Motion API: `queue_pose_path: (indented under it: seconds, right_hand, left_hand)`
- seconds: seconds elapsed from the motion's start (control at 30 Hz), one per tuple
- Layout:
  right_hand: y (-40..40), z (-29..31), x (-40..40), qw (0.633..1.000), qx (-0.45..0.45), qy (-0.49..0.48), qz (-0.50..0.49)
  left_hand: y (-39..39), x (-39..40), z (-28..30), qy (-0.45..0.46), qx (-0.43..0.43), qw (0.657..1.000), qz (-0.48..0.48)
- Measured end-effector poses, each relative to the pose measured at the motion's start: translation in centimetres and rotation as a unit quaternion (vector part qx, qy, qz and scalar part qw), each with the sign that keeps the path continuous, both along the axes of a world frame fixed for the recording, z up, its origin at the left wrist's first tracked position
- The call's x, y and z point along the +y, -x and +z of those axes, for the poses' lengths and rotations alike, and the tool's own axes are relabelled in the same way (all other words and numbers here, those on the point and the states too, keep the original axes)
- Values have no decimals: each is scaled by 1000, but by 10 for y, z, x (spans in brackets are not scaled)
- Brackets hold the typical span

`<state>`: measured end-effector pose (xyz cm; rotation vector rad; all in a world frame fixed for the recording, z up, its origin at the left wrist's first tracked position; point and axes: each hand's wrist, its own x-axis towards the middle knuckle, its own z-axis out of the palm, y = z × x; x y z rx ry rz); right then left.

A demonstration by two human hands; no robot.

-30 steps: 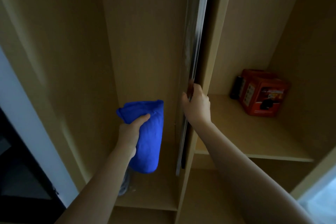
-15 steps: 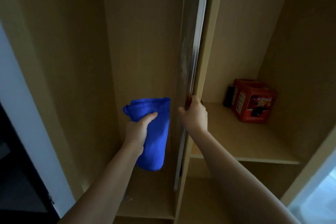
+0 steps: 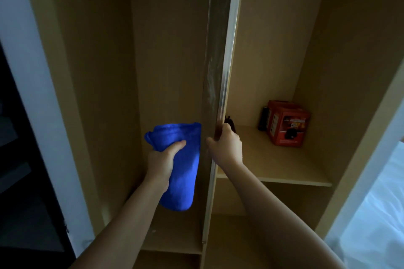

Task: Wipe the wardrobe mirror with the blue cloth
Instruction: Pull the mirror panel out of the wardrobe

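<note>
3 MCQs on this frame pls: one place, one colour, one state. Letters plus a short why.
1. Where does the red box sit?
A. on the right-hand shelf
B. in the left compartment
C. on the floor

2. What colour is the cloth?
A. green
B. blue
C. white

3. What is the right hand doing?
A. hanging idle
B. pressing the shelf
C. gripping the mirror door edge

Key: 1 A, it stands on the shelf right of the door; 2 B, plainly blue in the left hand; 3 C, fingers curl round the edge.

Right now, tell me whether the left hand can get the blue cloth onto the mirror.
Probably yes. The left hand grips the blue cloth right beside the mirror, nothing between, though only a narrow edge-on strip shows.
</note>
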<state>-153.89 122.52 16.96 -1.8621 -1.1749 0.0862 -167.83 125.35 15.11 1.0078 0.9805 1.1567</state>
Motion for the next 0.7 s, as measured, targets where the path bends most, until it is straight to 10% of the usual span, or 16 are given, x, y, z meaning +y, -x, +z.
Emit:
queue_pose_path:
  seconds: [0.7]
  right_hand:
    - [37, -5, -106, 999, 22, -12, 41]
  left_hand:
    - [38, -99, 2, 3, -3, 1000, 2]
